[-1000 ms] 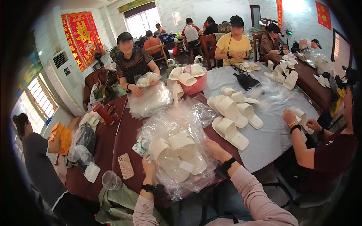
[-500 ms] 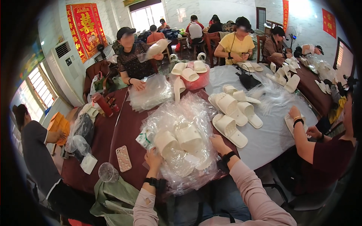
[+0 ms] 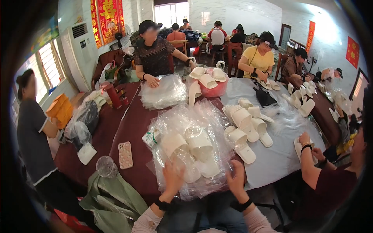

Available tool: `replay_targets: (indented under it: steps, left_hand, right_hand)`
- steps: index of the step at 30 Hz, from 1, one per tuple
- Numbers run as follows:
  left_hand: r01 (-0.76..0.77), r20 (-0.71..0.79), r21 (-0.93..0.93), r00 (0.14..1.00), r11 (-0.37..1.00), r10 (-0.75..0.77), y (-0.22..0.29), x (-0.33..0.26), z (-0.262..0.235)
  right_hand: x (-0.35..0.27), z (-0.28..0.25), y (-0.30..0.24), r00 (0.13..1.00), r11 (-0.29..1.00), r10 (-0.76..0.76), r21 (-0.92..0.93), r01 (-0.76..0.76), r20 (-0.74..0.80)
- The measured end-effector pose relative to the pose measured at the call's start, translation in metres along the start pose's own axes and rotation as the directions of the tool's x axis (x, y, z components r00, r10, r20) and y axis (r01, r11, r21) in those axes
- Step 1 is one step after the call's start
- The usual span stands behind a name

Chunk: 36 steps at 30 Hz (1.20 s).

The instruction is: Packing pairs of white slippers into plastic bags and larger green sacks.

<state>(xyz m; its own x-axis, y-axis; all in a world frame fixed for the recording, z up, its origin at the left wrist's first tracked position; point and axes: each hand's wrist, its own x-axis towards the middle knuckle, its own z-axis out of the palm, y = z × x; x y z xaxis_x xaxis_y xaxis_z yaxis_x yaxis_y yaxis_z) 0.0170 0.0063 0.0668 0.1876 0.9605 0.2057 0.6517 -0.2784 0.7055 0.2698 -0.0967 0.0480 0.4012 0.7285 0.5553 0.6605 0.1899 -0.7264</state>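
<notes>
A pair of white open-toe slippers in clear plastic lies in front of me on a spread pile of clear plastic bags. My left hand is open at the near left side of the pair, fingers stretched over the plastic. On the pile's near right edge, my right hand is open too, its fingers apart and slightly curved. Neither hand grips anything. Several loose white slippers lie to the right, some overlapping the pile's edge. A small white-and-green packet rests at the pile's left.
A phone and a clear plastic tub are on the dark red tablecloth at left, a red flask beyond. Across the table a co-worker touches a bag stack beside a pink-red container topped with slippers. Other people sit right.
Both hands have shifted from the bag's sides toward me and opened. The co-worker opposite has put down the bagged item and now reaches toward the container of slippers. My view has shifted slightly.
</notes>
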Motion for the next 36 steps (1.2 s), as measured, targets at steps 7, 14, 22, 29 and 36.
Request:
replay_targets:
  steps: [7, 14, 22, 29, 36]
  left_hand:
    - [-0.175, 0.201, 0.296, 0.972, 0.939, 0.117, 0.039, -0.050, 0.004]
    - [-0.170, 0.024, 0.066, 0.985, 0.983, 0.169, -0.016, -0.046, 0.035]
    - [-0.234, 0.038, -0.425, 0.961, 0.874, 0.276, 0.023, -0.040, 0.018]
    - [-0.279, 0.024, -0.390, 0.950, 0.878, 0.312, 0.009, -0.048, 0.025]
    - [-0.042, -0.173, -0.798, 0.972, 0.601, -0.162, -0.015, -0.056, 0.044]
  right_hand:
    - [0.016, 0.025, -0.047, 0.853, 0.876, -0.145, -0.336, 0.346, 0.501]
    - [0.006, 0.034, -0.019, 0.873, 0.893, -0.192, -0.288, 0.345, 0.448]
    - [-0.007, 0.023, -0.024, 0.964, 0.886, -0.172, -0.396, 0.241, 0.202]
    - [-0.002, 0.026, -0.032, 0.980, 0.909, -0.173, -0.367, 0.197, 0.098]
    - [0.002, 0.034, -0.028, 0.971, 0.885, -0.123, -0.420, 0.201, 0.206]
